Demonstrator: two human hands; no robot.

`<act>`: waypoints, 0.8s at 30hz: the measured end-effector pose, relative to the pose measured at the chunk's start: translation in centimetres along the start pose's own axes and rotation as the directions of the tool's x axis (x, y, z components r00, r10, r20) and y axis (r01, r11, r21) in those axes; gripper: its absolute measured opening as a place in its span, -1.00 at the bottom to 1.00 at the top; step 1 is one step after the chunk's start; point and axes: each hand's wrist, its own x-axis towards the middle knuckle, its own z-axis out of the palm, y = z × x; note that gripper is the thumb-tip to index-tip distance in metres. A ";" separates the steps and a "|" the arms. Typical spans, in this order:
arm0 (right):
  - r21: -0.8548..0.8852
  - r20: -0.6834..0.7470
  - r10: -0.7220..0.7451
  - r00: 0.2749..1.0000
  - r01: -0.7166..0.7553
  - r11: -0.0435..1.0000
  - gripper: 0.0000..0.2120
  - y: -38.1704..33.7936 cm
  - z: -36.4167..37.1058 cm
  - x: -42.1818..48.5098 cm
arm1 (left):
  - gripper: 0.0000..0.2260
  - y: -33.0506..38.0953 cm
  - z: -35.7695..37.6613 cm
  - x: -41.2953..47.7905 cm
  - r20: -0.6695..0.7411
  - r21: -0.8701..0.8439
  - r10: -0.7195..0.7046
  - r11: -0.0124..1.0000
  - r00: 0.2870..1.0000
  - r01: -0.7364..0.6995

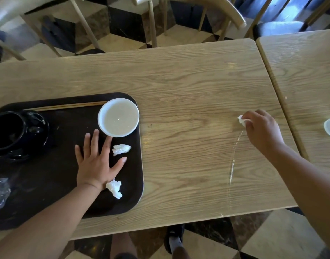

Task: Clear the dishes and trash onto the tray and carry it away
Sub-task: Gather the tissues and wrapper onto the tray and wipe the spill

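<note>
Matt wood-grain table [179, 75], dark smooth plastic tray [136, 184], glossy black pot [14, 133], crumpled paper napkins [121, 149].

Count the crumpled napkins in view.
3. One napkin lies on the tray below the white bowl, another by the left wrist, the third in the right hand.

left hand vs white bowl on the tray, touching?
Touching. In the head view the left hand lies flat on the tray, and its index fingertip runs right up to the white bowl's near rim with no tray visible between them.
</note>
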 end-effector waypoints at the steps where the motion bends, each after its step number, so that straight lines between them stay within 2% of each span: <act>1: 0.007 0.008 0.012 1.000 -0.012 1.000 -0.82 0.0 0.1 0.1 | -0.21 0.0 0.0 0.0 -0.002 0.002 -0.001 1.000 1.000 0.001; 4: 0.002 0.026 -0.006 1.000 0.006 1.000 -0.85 -0.6 0.1 -1.1 | -0.21 -0.1 0.1 0.0 -0.011 -0.001 -0.001 1.000 1.000 0.001; 9: 0.059 0.076 -0.163 0.984 0.159 0.986 -0.84 -3.5 0.6 -9.3 | -0.20 0.0 0.2 0.0 -0.019 -0.003 -0.004 1.000 1.000 0.004; 13: 0.151 0.197 -0.289 0.937 0.263 0.953 -0.80 -5.2 0.5 -18.1 | -0.21 0.0 0.2 0.0 -0.020 -0.011 -0.011 1.000 1.000 0.011; 16: 0.198 0.321 -0.331 0.887 0.279 0.940 -0.68 -5.0 0.2 -23.0 | -0.20 -0.1 0.4 0.0 -0.025 -0.018 -0.013 1.000 1.000 0.013; 19: 0.191 0.402 -0.316 0.859 0.259 0.947 -0.67 -4.8 0.0 -26.0 | -0.20 -0.1 0.5 0.0 -0.030 -0.029 -0.010 1.000 0.999 0.009; 24: 0.260 0.260 -0.268 0.928 0.200 0.945 -0.78 -6.4 -0.6 -26.5 | -0.20 0.0 0.3 0.1 -0.006 -0.025 -0.010 1.000 1.000 0.010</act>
